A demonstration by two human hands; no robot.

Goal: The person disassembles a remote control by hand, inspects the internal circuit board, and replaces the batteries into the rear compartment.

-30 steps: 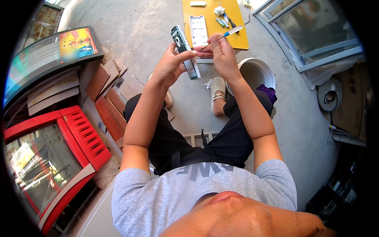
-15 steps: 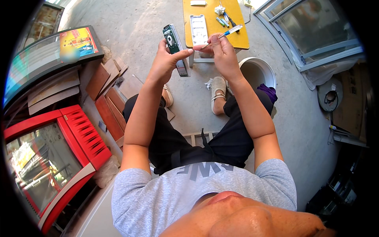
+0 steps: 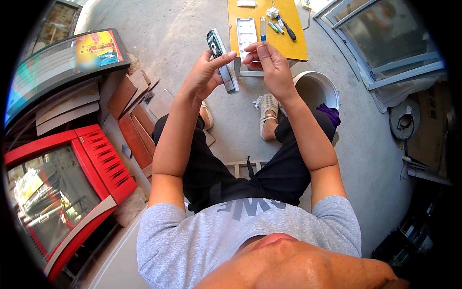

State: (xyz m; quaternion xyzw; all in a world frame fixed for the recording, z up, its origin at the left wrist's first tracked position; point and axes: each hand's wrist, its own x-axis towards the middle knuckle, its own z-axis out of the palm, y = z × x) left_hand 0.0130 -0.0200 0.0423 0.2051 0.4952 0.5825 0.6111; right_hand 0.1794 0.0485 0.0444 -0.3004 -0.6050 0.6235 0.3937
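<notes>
My left hand [image 3: 204, 76] grips a long, narrow device [image 3: 229, 79] with an exposed green circuit board, tilted with its top toward the upper left. My right hand [image 3: 272, 70] pinches a screwdriver with a clear and blue handle [image 3: 263, 30], which points upward; its tip is hidden by my fingers, close to the device. Beyond both hands, a white compartmented plastic piece [image 3: 246, 33] lies on the yellow table [image 3: 296, 53], with a small white piece [image 3: 246, 3], crumpled paper [image 3: 272, 13], small green cylinders [image 3: 275, 28] and a dark-handled tool [image 3: 289, 32].
A white bucket [image 3: 318, 83] with purple cloth [image 3: 328, 113] stands beside my right leg. At left are stacked boards [image 3: 132, 137], a red appliance [image 3: 103, 164] and a curved glass case [image 3: 48, 91]. Glazed frames [image 3: 394, 38] lean at upper right; a cardboard piece [image 3: 430, 135] stands below them.
The screwdriver has swung from slanting toward the upper right to upright. Over the last half second the device in my left hand has shifted slightly right; earlier it moved left and up.
</notes>
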